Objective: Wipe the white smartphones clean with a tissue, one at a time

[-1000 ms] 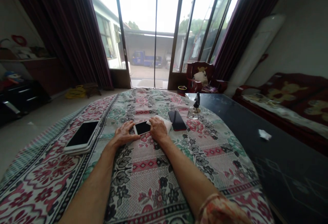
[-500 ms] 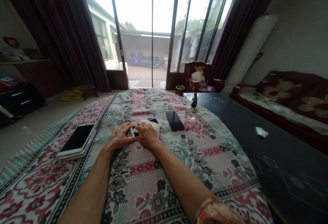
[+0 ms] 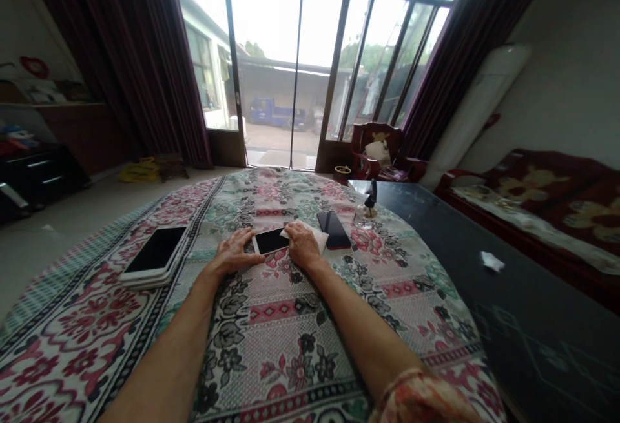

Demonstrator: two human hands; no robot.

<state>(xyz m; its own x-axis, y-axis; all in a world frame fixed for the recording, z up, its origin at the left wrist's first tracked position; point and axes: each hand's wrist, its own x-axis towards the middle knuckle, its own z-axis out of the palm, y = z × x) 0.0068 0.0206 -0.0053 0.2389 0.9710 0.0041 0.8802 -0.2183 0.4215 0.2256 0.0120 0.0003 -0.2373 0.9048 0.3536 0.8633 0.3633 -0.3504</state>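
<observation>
A white smartphone [image 3: 270, 241] lies face up on the floral tablecloth with its dark screen showing. My left hand [image 3: 237, 252] grips its left end, thumb at the near corner and fingers at the far side. My right hand [image 3: 303, 245] is closed on a white tissue [image 3: 317, 236] over the phone's right end, hiding that end. Just beyond the tissue lies a black phone with a red edge [image 3: 334, 230]. To the left rests a stack of white tablets [image 3: 154, 255], the top one with a black screen.
A clear bottle with a black spray top [image 3: 370, 203] stands near the table's right side. Beside the cloth-covered table [image 3: 290, 345] is a dark glossy table [image 3: 523, 307] bearing a crumpled white tissue [image 3: 492, 261]. Chairs and glass doors are farther back.
My right hand has slid right along the phone with the tissue, uncovering more of the screen. My left hand stays at the left end. The whole view has shifted slightly.
</observation>
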